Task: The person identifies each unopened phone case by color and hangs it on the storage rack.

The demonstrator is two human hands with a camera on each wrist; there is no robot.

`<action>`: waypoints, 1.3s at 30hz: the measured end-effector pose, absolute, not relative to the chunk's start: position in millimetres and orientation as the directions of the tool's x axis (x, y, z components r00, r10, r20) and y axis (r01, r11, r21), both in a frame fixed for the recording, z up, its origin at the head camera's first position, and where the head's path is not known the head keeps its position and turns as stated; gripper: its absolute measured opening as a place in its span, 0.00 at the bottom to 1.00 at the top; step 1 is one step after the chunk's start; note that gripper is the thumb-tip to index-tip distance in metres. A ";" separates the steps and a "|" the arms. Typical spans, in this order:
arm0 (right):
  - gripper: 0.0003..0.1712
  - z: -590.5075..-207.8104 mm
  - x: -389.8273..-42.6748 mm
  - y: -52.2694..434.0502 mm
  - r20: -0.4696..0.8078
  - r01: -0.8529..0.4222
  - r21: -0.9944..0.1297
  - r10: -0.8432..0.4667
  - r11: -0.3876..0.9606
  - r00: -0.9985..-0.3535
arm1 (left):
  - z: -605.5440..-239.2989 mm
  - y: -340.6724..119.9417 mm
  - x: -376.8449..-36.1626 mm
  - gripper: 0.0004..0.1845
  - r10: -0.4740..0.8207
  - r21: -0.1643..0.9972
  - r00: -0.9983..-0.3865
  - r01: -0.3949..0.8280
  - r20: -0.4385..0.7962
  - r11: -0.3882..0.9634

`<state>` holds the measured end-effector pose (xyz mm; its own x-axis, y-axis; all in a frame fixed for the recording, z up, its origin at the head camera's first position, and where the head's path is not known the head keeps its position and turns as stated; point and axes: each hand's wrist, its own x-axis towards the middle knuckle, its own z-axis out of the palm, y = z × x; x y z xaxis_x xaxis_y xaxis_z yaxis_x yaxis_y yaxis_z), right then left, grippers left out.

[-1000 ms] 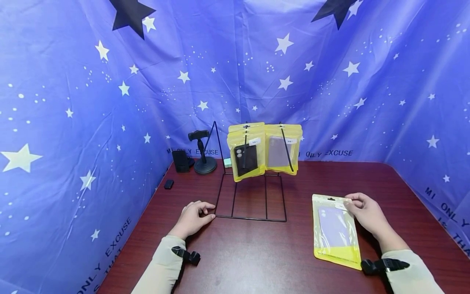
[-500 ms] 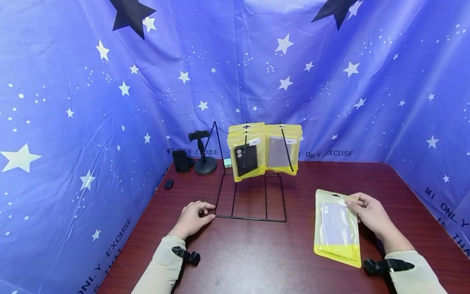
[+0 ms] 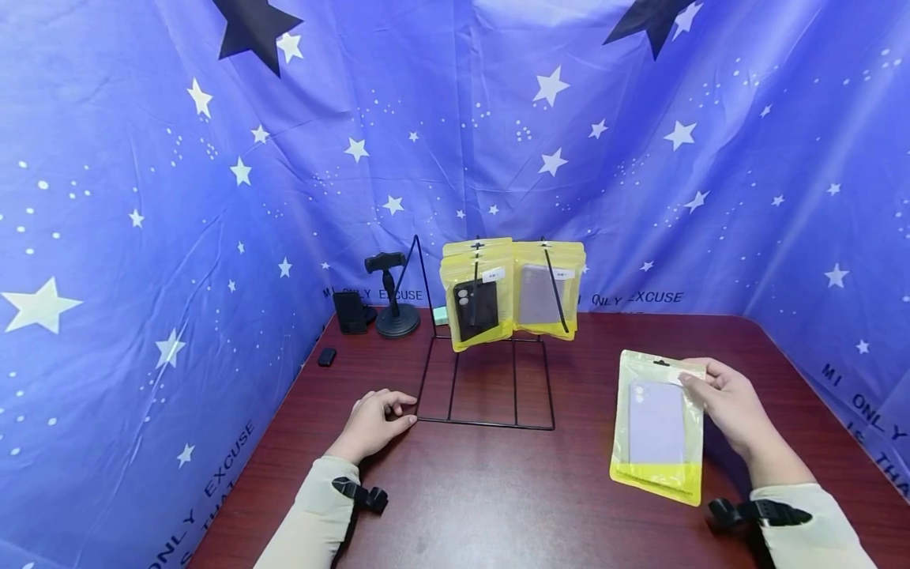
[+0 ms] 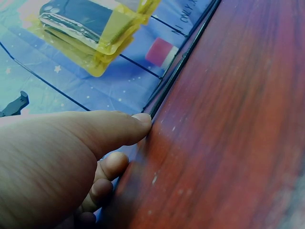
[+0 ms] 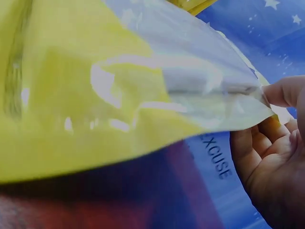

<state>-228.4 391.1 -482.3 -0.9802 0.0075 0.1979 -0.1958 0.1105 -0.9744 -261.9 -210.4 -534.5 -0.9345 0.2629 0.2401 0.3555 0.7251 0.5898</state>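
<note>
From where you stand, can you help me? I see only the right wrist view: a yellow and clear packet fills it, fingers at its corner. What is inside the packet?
Observer: A lilac phone case; the packet shows it through its clear front in the head view.
Operator: Does the packet lie flat on the table?
Observer: No. The right hand pinches its top right corner, and its top is tilted up off the table; only its lower edge seems near the wood.
Operator: Where is the other hand?
Observer: The left hand rests on the table, its fingertips at the front left corner of the black wire rack.
Operator: Is the rack carrying anything?
Observer: Yes, similar yellow packets hang on it.
</note>
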 end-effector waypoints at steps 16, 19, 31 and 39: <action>0.12 -400.3 -226.2 373.0 0.412 -0.390 -0.899 0.080 0.200 -0.908 | -533.6 -210.0 -261.1 0.15 0.263 0.582 -0.934 0.356 0.241 0.731; 0.13 -382.8 -224.8 368.6 0.449 -0.405 -0.873 0.125 0.274 -0.885 | -534.3 -210.4 -261.6 0.15 0.263 0.581 -0.933 0.358 0.244 0.731; 0.08 -340.8 -207.5 356.6 0.589 -0.592 -0.804 0.210 0.055 -0.781 | -536.4 -210.0 -262.7 0.14 0.262 0.583 -0.933 0.359 0.248 0.729; 0.08 -331.3 -191.7 349.8 0.611 -0.611 -0.788 0.215 0.071 -0.762 | -536.7 -210.2 -263.8 0.14 0.260 0.581 -0.933 0.358 0.248 0.731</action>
<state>-191.7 349.8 -331.3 -0.7621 0.2146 0.6109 -0.6115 0.0715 -0.7880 -263.8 -210.2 -536.7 -0.9333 0.2596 0.2481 0.3578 0.7312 0.5808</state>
